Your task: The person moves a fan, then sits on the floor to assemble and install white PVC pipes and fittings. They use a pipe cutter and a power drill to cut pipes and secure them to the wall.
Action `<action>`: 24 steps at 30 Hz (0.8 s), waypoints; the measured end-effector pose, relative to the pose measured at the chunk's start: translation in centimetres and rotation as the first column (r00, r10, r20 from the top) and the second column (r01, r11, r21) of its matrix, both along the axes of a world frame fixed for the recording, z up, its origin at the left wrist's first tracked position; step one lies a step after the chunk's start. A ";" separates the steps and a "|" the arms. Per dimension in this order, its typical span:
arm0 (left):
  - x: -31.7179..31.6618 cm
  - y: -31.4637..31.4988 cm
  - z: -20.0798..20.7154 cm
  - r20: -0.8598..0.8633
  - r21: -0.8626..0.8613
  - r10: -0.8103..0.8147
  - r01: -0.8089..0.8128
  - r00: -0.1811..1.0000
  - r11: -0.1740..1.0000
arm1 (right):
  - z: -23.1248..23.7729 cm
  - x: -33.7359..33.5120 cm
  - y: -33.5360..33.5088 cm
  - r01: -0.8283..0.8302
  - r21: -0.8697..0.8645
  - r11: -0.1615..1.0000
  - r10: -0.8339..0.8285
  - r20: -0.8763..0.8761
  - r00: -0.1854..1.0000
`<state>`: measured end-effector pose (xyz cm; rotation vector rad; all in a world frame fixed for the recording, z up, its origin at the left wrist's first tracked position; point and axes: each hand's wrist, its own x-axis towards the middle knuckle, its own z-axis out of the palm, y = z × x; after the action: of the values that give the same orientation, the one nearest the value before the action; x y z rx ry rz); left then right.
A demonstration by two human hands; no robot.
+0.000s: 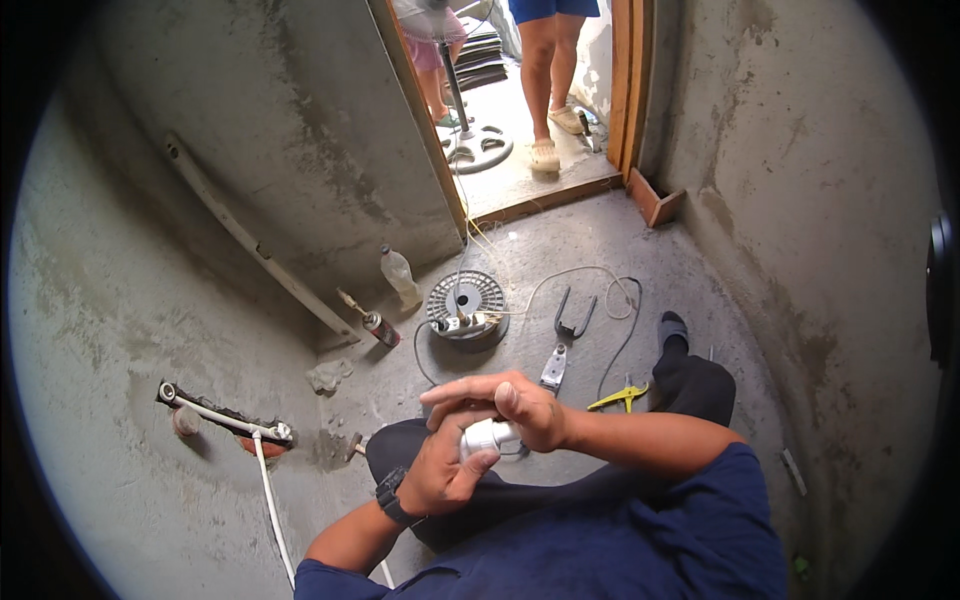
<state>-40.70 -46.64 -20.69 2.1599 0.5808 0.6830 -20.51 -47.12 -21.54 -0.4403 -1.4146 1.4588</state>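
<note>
Fingers (462, 386): left hand (441, 472) pinches fitting (482, 438); right hand's (533, 411) stretch side by side, perhaps bracing it, contact hidden from me.
Reel (479, 302): twelve o'clock, handy for power.

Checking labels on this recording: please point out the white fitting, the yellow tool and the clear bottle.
White fitting (480, 437): head view, on its wide body.
Yellow tool (626, 396): head view, on its middle.
Clear bottle (398, 271): head view, on its side.
</note>
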 end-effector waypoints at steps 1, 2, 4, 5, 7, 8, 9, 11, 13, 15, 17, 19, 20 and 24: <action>0.0 -0.1 0.0 0.009 -0.084 -0.031 0.031 0.999 0.996 | -0.1 0.0 -0.3 -0.002 -0.004 1.000 0.002 0.001 1.000; -0.2 -0.4 0.0 0.003 -0.144 -0.036 0.036 0.999 0.989 | -0.2 -0.1 -0.6 0.015 0.002 1.000 -0.015 0.018 1.000; -0.3 -0.8 0.0 0.018 -0.220 -0.054 0.057 0.998 0.974 | -0.5 -0.2 -1.0 0.004 0.004 1.000 -0.003 -0.038 0.999; -0.4 -0.9 -0.1 0.012 -0.176 -0.052 0.053 0.999 0.983 | -0.6 -0.2 -1.1 0.007 0.017 1.000 -0.006 -0.067 0.998; -0.4 -1.0 -0.3 0.020 -0.055 -0.070 0.071 0.997 0.996 | -0.7 -0.3 -1.3 0.005 0.032 0.999 -0.003 -0.068 0.998; -0.4 -1.2 -0.4 0.052 -0.073 -0.072 0.075 0.996 0.995 | -0.8 -0.3 -1.4 0.009 0.037 0.999 -0.007 -0.067 0.998; -0.4 -1.2 -0.5 0.044 -0.096 -0.081 0.085 0.996 0.992 | -0.8 -0.3 -1.5 0.015 0.046 0.999 -0.012 -0.065 0.998; -0.4 -1.1 -0.7 0.047 -0.118 -0.088 0.093 0.995 0.989 | -0.9 -0.3 -1.6 0.018 0.035 0.999 -0.016 -0.057 0.998; -0.5 -1.1 -0.8 0.031 -0.132 -0.095 0.098 0.995 0.986 | -1.0 -0.3 -1.6 0.022 0.043 0.999 -0.020 -0.046 0.999; -0.5 -1.0 -1.0 0.023 -0.131 -0.099 0.101 0.995 0.986 | -1.0 -0.3 -1.6 0.032 0.069 0.997 -0.030 -0.039 0.999; -0.7 -0.9 -1.2 0.019 -0.118 -0.090 0.092 0.996 0.989 | -1.1 -0.3 -1.5 0.041 0.038 0.998 -0.040 -0.020 0.999; -0.8 -0.7 -1.4 0.044 -0.147 -0.106 0.111 0.993 0.983 | -1.2 -0.3 -1.3 0.043 0.045 0.998 -0.043 -0.006 0.999; -0.8 -0.6 -1.6 0.050 -0.152 -0.102 0.109 0.993 0.982 | -1.2 -0.3 -1.2 0.040 0.065 0.997 -0.040 0.001 0.999; -0.6 0.0 -1.9 0.062 -0.114 -0.142 0.149 0.988 0.982 | -1.0 -0.2 -0.8 0.031 0.094 0.995 -0.035 0.044 0.998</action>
<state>-41.31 -46.61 -22.61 2.0446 0.4191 0.6100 -20.67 -47.88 -22.57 -0.4388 -1.4982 1.3580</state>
